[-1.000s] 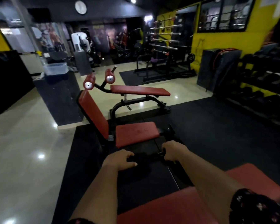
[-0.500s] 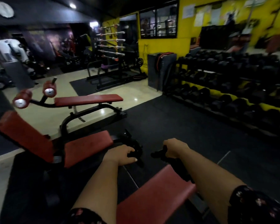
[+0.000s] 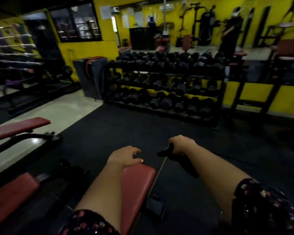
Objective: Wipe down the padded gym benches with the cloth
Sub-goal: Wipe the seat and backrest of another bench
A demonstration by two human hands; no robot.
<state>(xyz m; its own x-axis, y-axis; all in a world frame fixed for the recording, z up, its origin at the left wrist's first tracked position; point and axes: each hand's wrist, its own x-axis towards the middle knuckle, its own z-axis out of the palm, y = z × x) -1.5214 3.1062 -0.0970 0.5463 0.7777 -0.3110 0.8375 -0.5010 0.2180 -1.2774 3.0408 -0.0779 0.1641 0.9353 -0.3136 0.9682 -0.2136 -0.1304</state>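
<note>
The right hand (image 3: 183, 145) grips a dark cloth (image 3: 166, 152), which hangs above the black floor mat (image 3: 109, 133) just right of the red padded bench (image 3: 137, 187). The left hand (image 3: 126, 156) holds nothing, its fingers loosely curled and its thumb tip at the bench's end. A dumbbell rack (image 3: 159, 85) stands beyond.

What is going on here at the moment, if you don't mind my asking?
A person is set to wipe the gym benches. Their right hand grips a dark cloth, held over the floor mat to the right of the nearest red padded bench, not on the pad. The left hand is at that bench's far end, its fingers loosely curled and holding nothing. A dumbbell rack stands ahead.
</note>
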